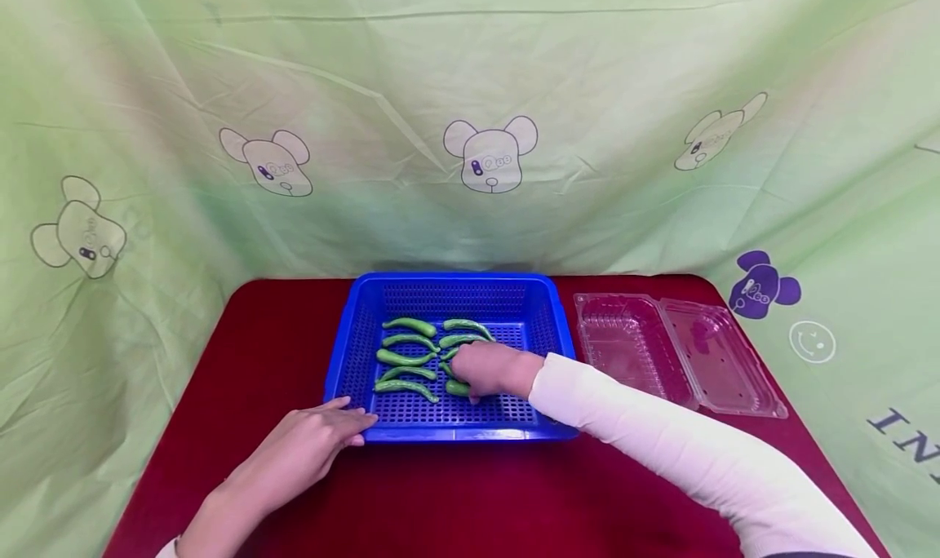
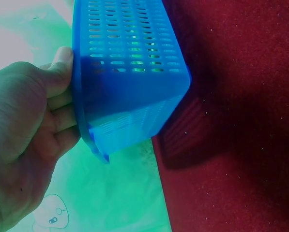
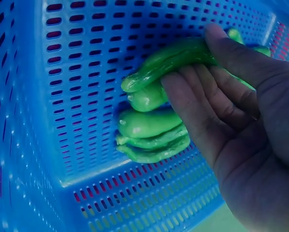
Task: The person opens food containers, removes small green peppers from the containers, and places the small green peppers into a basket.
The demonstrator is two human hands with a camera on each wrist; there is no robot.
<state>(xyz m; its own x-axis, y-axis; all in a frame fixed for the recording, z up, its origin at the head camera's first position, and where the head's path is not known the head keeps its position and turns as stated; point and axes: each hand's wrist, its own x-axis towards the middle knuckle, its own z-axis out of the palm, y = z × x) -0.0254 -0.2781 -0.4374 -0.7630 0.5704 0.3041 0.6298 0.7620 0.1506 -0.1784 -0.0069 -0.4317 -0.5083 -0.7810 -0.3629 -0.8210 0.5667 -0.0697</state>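
A blue perforated plastic basket (image 1: 455, 436) holds several curved green chili peppers (image 1: 405, 360), laid in two columns. My right hand (image 1: 494, 368) reaches into the right column. In the right wrist view its thumb and fingers pinch a green chili pepper (image 3: 175, 60) around the middle, above other green chili peppers (image 3: 146, 126). The left hand (image 1: 316, 436) lies at the basket's front left corner. Its fairly straight fingers rest over the rim (image 2: 78, 96), with the thumb tip at the rim's edge.
To the right of the basket an unfolded clear plastic clamshell box (image 1: 631, 338) lies with its lid (image 1: 723, 354) folded out. A dark red cloth (image 1: 470, 501) covers the table. Green curtains (image 1: 382, 223) with mouse drawings hang behind and at both sides.
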